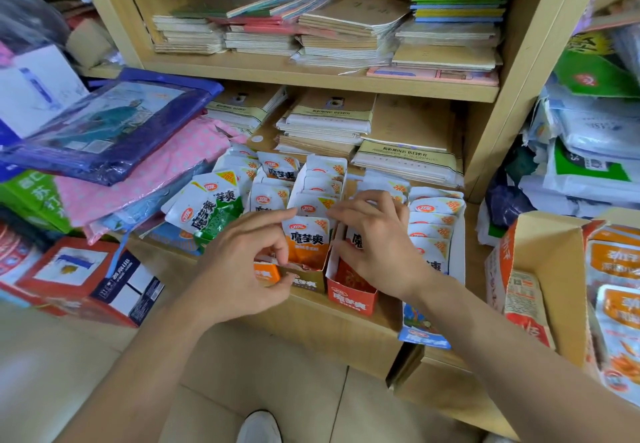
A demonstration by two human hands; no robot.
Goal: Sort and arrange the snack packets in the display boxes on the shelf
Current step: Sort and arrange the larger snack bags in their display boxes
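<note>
An orange-and-white snack packet (pixel 306 241) stands at the front of a row in the dark display box (pixel 306 282) on the low shelf. My left hand (pixel 242 266) pinches this packet's left side, index finger on its top edge. My right hand (pixel 377 241) curls over the packets (pixel 357 240) in the red display box (pixel 351 292), thumb on the front one. White packets (pixel 433 226) fill the blue display box (pixel 420 333) to the right. Green packets (pixel 214 212) lean loose at the left, and more white packets (pixel 277 168) stand behind.
An open cardboard carton (pixel 550 262) of orange packets stands at the right. Stacked notebooks (pixel 346 30) and paper packs (pixel 408 155) fill the shelves above. Bagged goods (pixel 110 130) overhang from the left, above a red-and-blue box (pixel 104 279). My shoe (pixel 259 425) is on the tiled floor.
</note>
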